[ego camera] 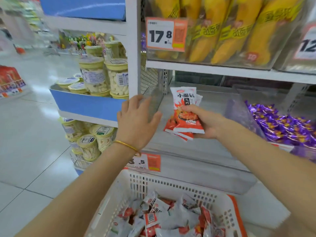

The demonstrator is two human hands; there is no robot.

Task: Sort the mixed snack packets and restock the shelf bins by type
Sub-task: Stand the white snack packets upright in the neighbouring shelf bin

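At the far left, jars of pale snacks [102, 77] fill a blue shelf unit and play no part in the job. Next, the left grip [136, 117] is curled on the clear divider [154, 103] at the left side of the shelf bin [205, 151], thumb across its near face; I judge it is steadying that wall. Just right of it, the right grip [205, 122] is closed round a small stack of red-and-white packets [185, 113], thumb on the front packet, the stack upright and, as far as I can tell, held above the bin's floor. Near and below, the white basket [171, 183] holds many loose packets [171, 218] of the same print. To do this step well, lower the stack against the divider, faces forward and edges squared, and let go only once it rests, so nothing fans out. Far right, purple sweets [282, 124] heap in the neighbouring bin; the packets should stay out of that compartment.
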